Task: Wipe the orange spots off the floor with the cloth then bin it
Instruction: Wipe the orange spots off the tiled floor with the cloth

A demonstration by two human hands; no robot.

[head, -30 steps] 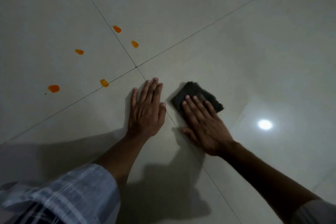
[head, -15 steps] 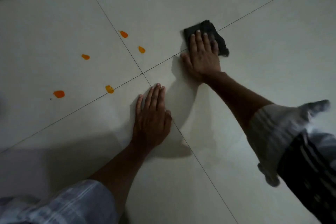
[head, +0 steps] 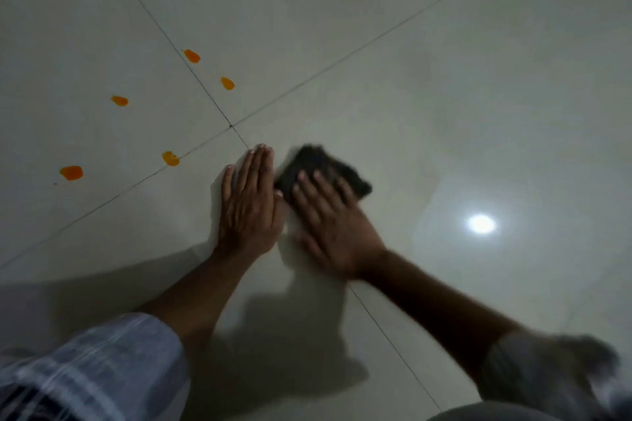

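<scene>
Several orange spots mark the pale tiled floor to the left: one (head: 71, 173) at far left, one (head: 170, 158) on a grout line, one (head: 119, 100) higher up, and two (head: 192, 56) (head: 227, 83) beside the long grout line. My left hand (head: 249, 205) lies flat on the floor, fingers together, holding nothing. Just right of it my right hand (head: 333, 225) presses flat on a dark cloth (head: 309, 162), whose far edge sticks out past my fingertips. The hand and cloth are blurred. The cloth sits well to the right of every spot.
Glossy floor tiles (head: 376, 27) fill the view, crossed by thin grout lines meeting at a corner (head: 231, 126). A bright lamp reflection (head: 481, 223) shines at right. My checked sleeves show at the bottom left (head: 95, 369) and bottom right (head: 561, 372). No bin is in view.
My right hand slid the cloth from the far tile back toward me, next to my left hand. The left hand stayed planted. The orange spots look the same.
</scene>
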